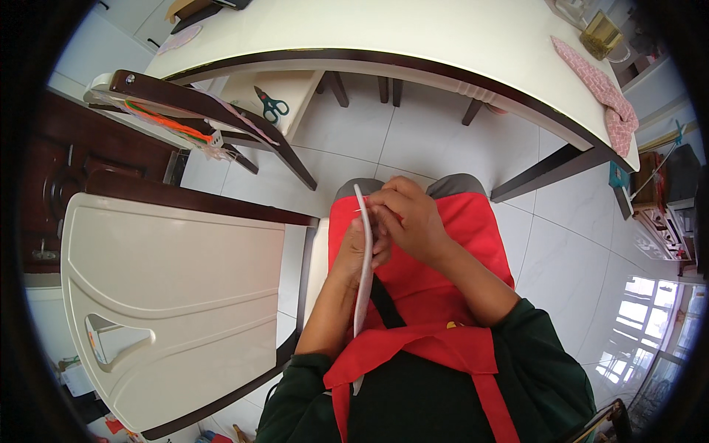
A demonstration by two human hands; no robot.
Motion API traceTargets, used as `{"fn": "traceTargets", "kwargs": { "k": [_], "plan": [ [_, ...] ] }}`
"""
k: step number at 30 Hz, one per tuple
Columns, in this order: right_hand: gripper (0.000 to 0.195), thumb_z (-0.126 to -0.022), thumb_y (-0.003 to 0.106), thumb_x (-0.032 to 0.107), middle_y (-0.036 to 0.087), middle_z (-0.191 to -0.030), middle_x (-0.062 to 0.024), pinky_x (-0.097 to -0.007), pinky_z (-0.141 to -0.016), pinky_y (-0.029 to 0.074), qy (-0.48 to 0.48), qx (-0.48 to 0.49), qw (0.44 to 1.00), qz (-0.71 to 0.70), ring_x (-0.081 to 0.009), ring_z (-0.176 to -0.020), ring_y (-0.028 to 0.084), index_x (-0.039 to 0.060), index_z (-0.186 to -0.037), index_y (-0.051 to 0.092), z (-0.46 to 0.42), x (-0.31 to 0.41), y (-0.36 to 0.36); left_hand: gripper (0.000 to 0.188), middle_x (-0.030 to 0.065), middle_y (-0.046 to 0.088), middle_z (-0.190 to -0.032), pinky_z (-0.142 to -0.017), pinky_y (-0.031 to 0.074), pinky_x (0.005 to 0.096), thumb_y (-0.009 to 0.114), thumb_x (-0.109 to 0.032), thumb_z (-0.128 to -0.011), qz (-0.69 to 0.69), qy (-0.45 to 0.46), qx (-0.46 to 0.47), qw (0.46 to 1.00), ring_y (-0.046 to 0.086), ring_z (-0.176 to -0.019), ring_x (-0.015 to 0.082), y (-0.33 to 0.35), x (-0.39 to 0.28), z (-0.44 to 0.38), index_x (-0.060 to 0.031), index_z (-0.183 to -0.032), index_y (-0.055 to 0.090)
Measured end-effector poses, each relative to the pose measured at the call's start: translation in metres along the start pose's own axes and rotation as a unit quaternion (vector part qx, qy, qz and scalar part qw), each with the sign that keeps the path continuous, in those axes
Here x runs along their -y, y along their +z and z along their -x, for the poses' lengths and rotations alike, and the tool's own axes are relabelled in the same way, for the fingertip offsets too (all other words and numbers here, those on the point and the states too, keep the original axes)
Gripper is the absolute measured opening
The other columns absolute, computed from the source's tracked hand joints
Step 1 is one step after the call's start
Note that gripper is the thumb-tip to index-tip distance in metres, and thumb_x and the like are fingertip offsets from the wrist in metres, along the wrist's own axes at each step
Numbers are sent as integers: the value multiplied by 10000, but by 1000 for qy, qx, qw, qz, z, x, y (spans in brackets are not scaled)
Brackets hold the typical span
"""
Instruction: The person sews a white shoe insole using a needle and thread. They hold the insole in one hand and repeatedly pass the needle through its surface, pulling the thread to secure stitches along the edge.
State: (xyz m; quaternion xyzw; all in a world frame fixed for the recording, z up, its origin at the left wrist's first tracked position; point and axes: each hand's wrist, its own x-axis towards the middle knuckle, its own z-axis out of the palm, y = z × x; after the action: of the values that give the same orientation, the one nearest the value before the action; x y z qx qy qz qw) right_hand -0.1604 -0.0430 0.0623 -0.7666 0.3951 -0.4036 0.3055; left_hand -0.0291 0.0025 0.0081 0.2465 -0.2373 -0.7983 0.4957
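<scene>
My left hand (353, 249) grips a thin, pale, flat pad (364, 277), perhaps a shoe insole, seen almost edge-on above my lap. Its thumb lies on the left face and its fingers curl behind the right face. From the left face, near the upper end, pokes a thin needle (357, 210). My right hand (407, 216) is pinched against the right face at that height, seemingly on the needle's other end; its fingertips are partly hidden. Beneath both hands spreads a red apron (460, 243), which also overlaps the pad's lower end.
Ahead stands a white table (388, 25) bearing a pink cloth (601, 91), a glass mug (601, 36) and a pale oval pad (180, 40). Scissors (271, 105) lie on a chair seat (302, 108); orange and green threads (171, 122) hang by its backrest. Another chair's backrest (177, 299) is at left.
</scene>
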Motion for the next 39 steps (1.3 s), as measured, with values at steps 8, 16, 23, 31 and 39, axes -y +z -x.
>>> {"fn": "traceTargets", "kwargs": {
  "k": [8, 16, 23, 31, 39],
  "plan": [
    [245, -938, 484, 190, 560, -1026, -40, -265, -801, 448, 228, 56, 904, -357, -104, -935, 520, 2, -1093, 513, 8, -36, 2, 239, -4, 568, -767, -561, 400, 189, 592, -281, -887, -258, 88, -212, 938, 491, -641, 39, 9, -7, -4, -53, -938, 542],
    [456, -800, 673, 202, 531, -1082, -33, -278, -877, 425, 237, 108, 880, -396, -125, -1013, 509, 43, -1177, 470, 11, -32, -10, 236, 39, 599, -799, -617, 456, 232, 691, -145, -804, -384, 75, -187, 901, 561, -715, 86, 20, -16, 2, -14, -910, 526],
    [484, -787, 676, 129, 538, -1074, -58, -294, -866, 446, 225, 110, 877, -411, -147, -1008, 520, 19, -1190, 433, 10, -30, -10, 223, 38, 605, -811, -625, 460, 240, 689, -136, -797, -371, 57, -182, 909, 565, -724, 91, 17, -15, 3, -12, -917, 547],
    [223, -683, 706, 149, 550, -996, -44, -385, -801, 413, -125, -71, 982, 123, -246, -927, 529, 113, -887, 622, 8, -32, -11, 248, 94, 624, -781, -597, 471, 276, 693, -139, -781, -505, 86, -220, 830, 601, -696, 150, 28, -16, 3, -7, -927, 542],
    [102, -753, 645, 64, 567, -964, -59, -330, -726, 430, -149, -83, 985, 40, -218, -824, 542, 71, -833, 583, 14, -10, -9, 283, 155, 631, -805, -614, 480, 336, 636, -218, -831, -618, 104, -235, 743, 630, -718, 248, 3, -1, -3, 4, -981, 545]
  ]
}}
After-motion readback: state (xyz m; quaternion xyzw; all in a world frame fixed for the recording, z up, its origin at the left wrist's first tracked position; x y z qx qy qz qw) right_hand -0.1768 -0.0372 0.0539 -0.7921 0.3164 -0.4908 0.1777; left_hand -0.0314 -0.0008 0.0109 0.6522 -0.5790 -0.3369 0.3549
